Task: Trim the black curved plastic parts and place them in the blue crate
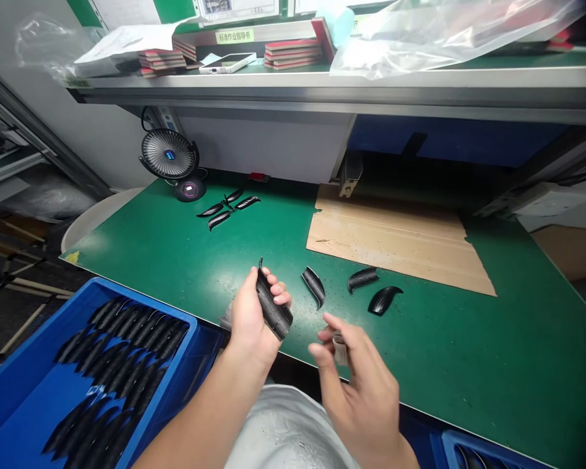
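My left hand (251, 319) is closed around a curved black plastic part (273, 308), held just above the near edge of the green table (185, 254). My right hand (359, 378) is lower and to the right, its fingers curled round a small pale object (340, 348) that I cannot make out. Three loose black curved parts lie on the table just beyond my hands: one (314, 286) nearest, another (362, 279) further right, and a third (383, 299) beside it.
A blue bin (10, 384) at the lower left holds several rows of black parts. Several more black parts (227, 210) lie at the back by a small fan (168, 155). A cardboard sheet (395, 241) covers the table's middle right. Another blue bin corner (473, 453) shows bottom right.
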### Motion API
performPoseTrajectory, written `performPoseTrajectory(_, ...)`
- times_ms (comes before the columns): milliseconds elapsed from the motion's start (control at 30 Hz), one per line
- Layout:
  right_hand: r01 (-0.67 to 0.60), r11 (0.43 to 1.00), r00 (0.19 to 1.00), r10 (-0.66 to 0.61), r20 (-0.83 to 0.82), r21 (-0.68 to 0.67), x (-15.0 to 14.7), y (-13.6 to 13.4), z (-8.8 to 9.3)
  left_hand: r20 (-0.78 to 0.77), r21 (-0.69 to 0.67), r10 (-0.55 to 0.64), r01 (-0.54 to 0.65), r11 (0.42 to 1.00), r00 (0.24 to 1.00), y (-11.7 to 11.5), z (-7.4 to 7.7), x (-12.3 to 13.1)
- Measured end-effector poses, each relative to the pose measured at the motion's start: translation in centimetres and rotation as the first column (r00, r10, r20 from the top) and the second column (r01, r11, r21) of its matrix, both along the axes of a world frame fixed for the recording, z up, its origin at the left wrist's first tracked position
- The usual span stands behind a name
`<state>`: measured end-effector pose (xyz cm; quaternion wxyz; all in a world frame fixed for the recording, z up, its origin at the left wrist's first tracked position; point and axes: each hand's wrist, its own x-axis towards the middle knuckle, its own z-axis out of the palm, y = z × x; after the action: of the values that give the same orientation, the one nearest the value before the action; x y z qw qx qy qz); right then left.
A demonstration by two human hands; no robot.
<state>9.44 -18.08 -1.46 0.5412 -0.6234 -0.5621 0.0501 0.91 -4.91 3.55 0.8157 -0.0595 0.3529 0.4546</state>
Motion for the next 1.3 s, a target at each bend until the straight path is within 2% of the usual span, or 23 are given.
performPoseTrajectory(100,0.000,0.994,0.934,-0.039,-0.355,-0.109,-0.5,-0.2,0.3,0.092,-0.084,-0.034,0.042,0.996,0.995,0.0,0.4,-0.2)
performPoseTrajectory(167,-0.060,0.991,0.896,-0.001,-0.444,-0.123,-0.6,-0.1,0.0,0.104,-0.071,-0.074,0.082,0.994,0.992,0.1,0.0,-0.1)
performPoseTrajectory(200,-0.072,0.989,0.900,0.009,-0.436,-0.128,-0.5,0.1,-0.5,0.068,-0.019,-0.098,0.100,0.995,0.993,0.2,-0.7,0.1)
performPoseTrajectory(267,-0.015,0.982,0.942,-0.049,-0.333,-0.187,0.1,0.7,-2.2,-0.155,0.207,-0.119,0.150,0.967,0.981,0.8,-3.1,0.6)
performPoseTrajectory(300,0.043,0.966,0.964,-0.108,-0.245,-0.254,0.6,1.2,-3.4,-0.320,0.339,-0.094,0.207,0.918,0.943,1.3,-4.9,0.9)
performPoseTrajectory(333,0.116,0.931,0.977,-0.170,-0.130,-0.345,1.2,1.7,-4.7,-0.498,0.450,-0.037,0.294,0.843,0.866,2.0,-6.9,1.3)
performPoseTrajectory(367,0.194,0.877,0.976,-0.218,-0.005,-0.438,1.8,2.2,-6.2,-0.673,0.485,0.019,0.421,0.767,0.739,2.8,-9.0,1.6)
performPoseTrajectory(467,0.355,0.714,0.934,-0.238,0.267,-0.603,3.4,3.5,-10.0,-0.806,0.452,0.034,0.578,0.680,0.591,5.1,-14.3,2.4)
performPoseTrajectory(500,0.377,0.691,0.924,-0.234,0.302,-0.617,3.8,3.8,-10.9,-0.823,0.449,0.041,0.605,0.658,0.566,5.8,-15.4,2.5)
performPoseTrajectory(567,0.399,0.684,0.914,-0.248,0.320,-0.611,4.7,3.9,-11.9,-0.852,0.460,0.096,0.649,0.607,0.514,6.6,-16.4,2.6)
performPoseTrajectory(633,0.428,0.679,0.901,-0.272,0.337,-0.596,5.7,3.6,-12.0,-0.861,0.481,0.161,0.669,0.566,0.483,6.9,-16.1,2.6)
performPoseTrajectory(700,0.452,0.686,0.890,-0.301,0.343,-0.571,6.9,3.1,-11.4,-0.862,0.493,0.199,0.682,0.541,0.466,6.7,-15.1,2.5)
performPoseTrajectory(800,0.459,0.724,0.886,-0.328,0.327,-0.515,8.4,2.5,-9.7,-0.879,0.456,0.126,0.734,0.503,0.460,5.1,-13.4,2.7)
performPoseTrajectory(900,0.372,0.815,0.922,-0.270,0.276,-0.444,8.8,2.3,-6.8,-0.887,0.370,-0.114,0.838,0.401,0.447,2.3,-11.8,3.4)
performPoseTrajectory(967,0.188,0.909,0.974,-0.122,0.192,-0.373,8.3,2.4,-4.5,-0.787,0.333,-0.429,0.890,0.312,0.444,0.4,-10.6,3.9)
performPoseTrajectory(1000,0.091,0.941,0.988,-0.045,0.145,-0.327,7.9,2.5,-3.4,-0.677,0.339,-0.581,0.892,0.299,0.452,-0.4,-9.9,4.1)
performPoseTrajectory(1033,0.020,0.958,0.995,0.009,0.101,-0.284,7.5,2.5,-2.4,-0.544,0.357,-0.686,0.873,0.331,0.483,-1.0,-9.2,4.3)
performPoseTrajectory(1067,-0.008,0.968,0.998,0.024,0.062,-0.252,7.1,2.4,-1.5,-0.412,0.373,-0.734,0.835,0.405,0.540,-1.4,-8.5,4.3)
performPoseTrajectory(1100,0.006,0.972,1.000,0.002,0.031,-0.236,6.7,2.2,-0.8,-0.307,0.379,-0.722,0.776,0.504,0.619,-1.5,-7.7,4.3)
performPoseTrajectory(1167,0.055,0.967,0.997,-0.066,-0.037,-0.251,5.8,1.4,0.1,-0.230,0.364,-0.576,0.618,0.697,0.784,-1.2,-6.2,3.8)
performPoseTrajectory(1200,0.051,0.960,0.994,-0.075,-0.077,-0.275,5.4,0.7,0.3,-0.225,0.352,-0.501,0.549,0.758,0.836,-0.9,-5.5,3.5)
performPoseTrajectory(1233,0.026,0.954,0.990,-0.066,-0.124,-0.300,5.0,0.0,0.4,-0.238,0.343,-0.445,0.504,0.793,0.863,-0.5,-4.8,3.0)
performPoseTrajectory(1300,-0.080,0.940,0.969,-0.005,-0.247,-0.332,4.0,-1.3,0.3,-0.310,0.365,-0.341,0.442,0.819,0.888,0.1,-3.5,2.1)
